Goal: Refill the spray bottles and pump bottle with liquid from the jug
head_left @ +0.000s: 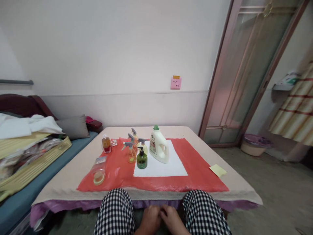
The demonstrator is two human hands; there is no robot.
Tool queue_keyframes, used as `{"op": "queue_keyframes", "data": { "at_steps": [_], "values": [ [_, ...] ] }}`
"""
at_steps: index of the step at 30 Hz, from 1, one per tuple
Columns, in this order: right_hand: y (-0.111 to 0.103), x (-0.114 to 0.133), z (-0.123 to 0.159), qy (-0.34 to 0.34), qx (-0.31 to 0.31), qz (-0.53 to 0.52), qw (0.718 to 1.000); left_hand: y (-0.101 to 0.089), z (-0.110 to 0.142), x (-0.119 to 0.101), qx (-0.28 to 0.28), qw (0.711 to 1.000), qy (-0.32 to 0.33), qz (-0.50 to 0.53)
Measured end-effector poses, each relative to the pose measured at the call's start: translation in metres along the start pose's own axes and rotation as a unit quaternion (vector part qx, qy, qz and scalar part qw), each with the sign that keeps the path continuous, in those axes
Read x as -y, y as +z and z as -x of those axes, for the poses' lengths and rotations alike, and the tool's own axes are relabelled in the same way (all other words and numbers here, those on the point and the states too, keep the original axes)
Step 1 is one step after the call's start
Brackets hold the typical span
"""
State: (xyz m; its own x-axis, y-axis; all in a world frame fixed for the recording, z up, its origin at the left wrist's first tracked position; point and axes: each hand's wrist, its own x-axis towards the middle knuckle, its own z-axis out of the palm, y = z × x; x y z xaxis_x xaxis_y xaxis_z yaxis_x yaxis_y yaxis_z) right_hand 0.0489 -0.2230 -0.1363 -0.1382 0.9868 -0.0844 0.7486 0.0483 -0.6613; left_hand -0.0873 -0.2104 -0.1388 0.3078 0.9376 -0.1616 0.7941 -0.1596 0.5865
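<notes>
My left hand (pixel 152 216) and my right hand (pixel 171 217) rest together between my knees at the bottom of the view. Both are loosely closed, touching each other, and nothing shows in them. Beyond them, a large cream detergent jug (pixel 158 145) with a green cap stands on a white sheet (pixel 168 169). To its left are a green pump bottle (pixel 141 160) and several spray bottles, the nearest an orange-tinted spray bottle (pixel 131 154). Farther left stands a bottle of amber and red liquid (pixel 106 144). A small round lidded container (pixel 98 178) sits near the front left.
A red plastic sheet (pixel 198 173) covers much of the cloth-topped table (pixel 237 186). A yellow paper note (pixel 218 170) lies at its right edge. On the left is a bed (pixel 29 182) with a grey pillow (pixel 74 126). A lidded bucket (pixel 254 145) stands by the glass door (pixel 239 81).
</notes>
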Motion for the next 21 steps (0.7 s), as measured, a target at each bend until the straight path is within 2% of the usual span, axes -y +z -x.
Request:
{"op": "queue_keyframes", "data": {
  "at_steps": [3, 6, 10, 12, 16, 18, 21],
  "values": [
    [-0.027, 0.006, -0.006, -0.024, -0.029, -0.104, 0.994, -0.024, -0.001, -0.007, -0.054, 0.996, -0.006, 0.066],
    [-0.061, 0.017, -0.008, -0.032, -0.064, -0.185, 0.980, -0.058, 0.001, -0.010, -0.114, 0.983, -0.010, 0.141],
    [-0.103, 0.037, -0.007, -0.039, -0.101, -0.257, 0.960, -0.103, 0.008, -0.012, -0.192, 0.955, -0.020, 0.226],
    [-0.118, 0.047, -0.006, -0.042, -0.113, -0.282, 0.952, -0.120, 0.010, -0.015, -0.233, 0.928, -0.024, 0.291],
    [-0.133, 0.061, -0.007, -0.031, -0.132, -0.313, 0.940, -0.135, 0.014, -0.025, -0.277, 0.876, -0.028, 0.394],
    [-0.135, 0.063, -0.008, -0.020, -0.139, -0.320, 0.937, -0.135, 0.015, -0.029, -0.274, 0.869, -0.028, 0.412],
    [-0.133, 0.061, -0.009, 0.003, -0.144, -0.324, 0.935, -0.130, 0.017, -0.033, -0.247, 0.874, -0.050, 0.416]
  ]
}}
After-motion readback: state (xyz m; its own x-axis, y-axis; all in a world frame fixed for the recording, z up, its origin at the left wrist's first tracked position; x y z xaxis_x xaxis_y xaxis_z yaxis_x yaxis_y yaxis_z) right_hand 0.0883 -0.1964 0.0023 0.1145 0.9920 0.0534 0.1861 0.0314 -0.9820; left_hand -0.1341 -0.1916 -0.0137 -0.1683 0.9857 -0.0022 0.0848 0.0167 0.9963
